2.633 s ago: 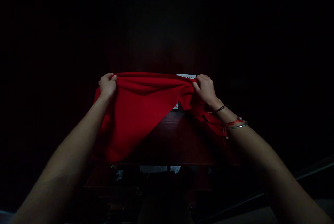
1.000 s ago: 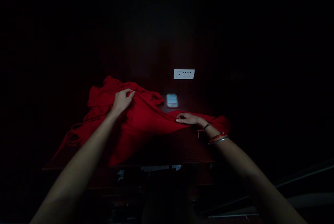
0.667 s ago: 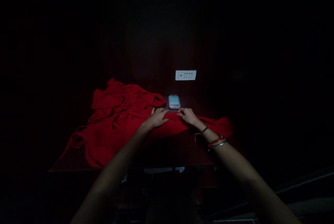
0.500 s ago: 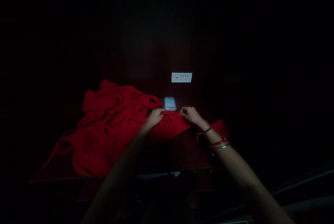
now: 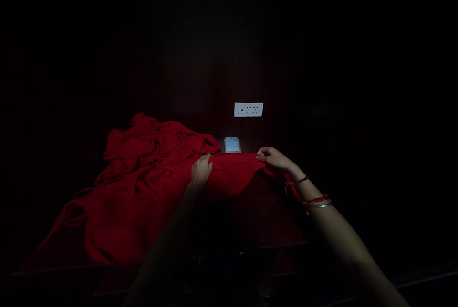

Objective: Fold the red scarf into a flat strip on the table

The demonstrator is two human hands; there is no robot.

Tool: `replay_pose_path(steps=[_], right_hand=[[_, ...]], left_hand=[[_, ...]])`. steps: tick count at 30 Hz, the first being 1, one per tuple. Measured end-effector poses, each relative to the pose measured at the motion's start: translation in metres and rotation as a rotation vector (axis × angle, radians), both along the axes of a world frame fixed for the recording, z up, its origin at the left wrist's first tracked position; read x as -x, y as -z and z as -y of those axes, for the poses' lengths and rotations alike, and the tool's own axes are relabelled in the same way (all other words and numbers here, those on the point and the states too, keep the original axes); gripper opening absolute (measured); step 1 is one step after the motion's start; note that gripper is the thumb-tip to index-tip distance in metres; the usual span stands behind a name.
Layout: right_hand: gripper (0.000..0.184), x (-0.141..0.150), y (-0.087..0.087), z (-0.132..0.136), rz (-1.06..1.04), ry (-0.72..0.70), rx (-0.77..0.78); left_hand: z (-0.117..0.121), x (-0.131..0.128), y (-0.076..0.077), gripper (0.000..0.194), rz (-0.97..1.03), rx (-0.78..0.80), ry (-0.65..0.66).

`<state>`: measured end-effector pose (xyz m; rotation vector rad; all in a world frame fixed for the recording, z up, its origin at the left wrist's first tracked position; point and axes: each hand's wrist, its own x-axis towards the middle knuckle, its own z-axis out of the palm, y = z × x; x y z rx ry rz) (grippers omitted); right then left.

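Observation:
A large red cloth point(image 5: 150, 192) lies bunched and wrinkled over the left of the dark table, with thin red cords point(image 5: 71, 211) trailing off its left side. My left hand point(image 5: 201, 172) is closed on the cloth's far edge, just left of a phone. Farther right, my right hand point(image 5: 271, 158) pinches the same edge between thumb and fingers. Between the two hands the edge is stretched nearly straight. Part of the cloth passes behind my right wrist, and its far end there is hidden in shadow.
A phone point(image 5: 232, 144) with a lit screen lies beyond the cloth, its near end covered. Above it, a white socket plate point(image 5: 248, 109) is on the dark wall. The table's front edge point(image 5: 265, 248) runs below my hands. Surroundings are very dark.
My hands have moved apart, the left one leftward and the right one rightward, and the cloth edge between them is longer and straighter. The cloth now covers the phone's near end.

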<state>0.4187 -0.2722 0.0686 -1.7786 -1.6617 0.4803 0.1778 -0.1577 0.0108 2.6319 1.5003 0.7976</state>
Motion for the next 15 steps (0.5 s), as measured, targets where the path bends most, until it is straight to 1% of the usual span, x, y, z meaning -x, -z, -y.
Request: replay_pose_path(steps=[3, 6, 7, 9, 11, 12, 15], right_hand=[[0.016, -0.005, -0.001, 0.011, 0.200, -0.134, 0.249], [0.016, -0.005, 0.008, 0.023, 0.369, -0.147, 0.365], [0.015, -0.004, 0.011, 0.026, 0.394, -0.144, 0.374], [0.019, 0.000, 0.019, 0.030, 0.381, -0.165, 0.360], [0.024, 0.006, 0.026, 0.033, 0.354, -0.198, 0.324], [0.023, 0.009, 0.030, 0.033, 0.358, -0.193, 0.302], [0.013, 0.016, 0.039, 0.029, 0.416, -0.101, 0.246]], left_hand=[[0.002, 0.001, -0.001, 0.022, -0.062, -0.001, -0.039], [0.002, 0.001, 0.001, 0.021, -0.103, -0.003, -0.046], [0.002, 0.000, 0.002, 0.021, -0.111, -0.008, -0.042], [0.003, 0.000, 0.002, 0.020, -0.120, -0.017, -0.032], [0.004, 0.000, 0.003, 0.020, -0.116, -0.026, -0.041], [0.005, 0.000, 0.003, 0.020, -0.109, -0.033, -0.050], [0.005, 0.001, 0.003, 0.023, -0.094, -0.053, -0.099]])
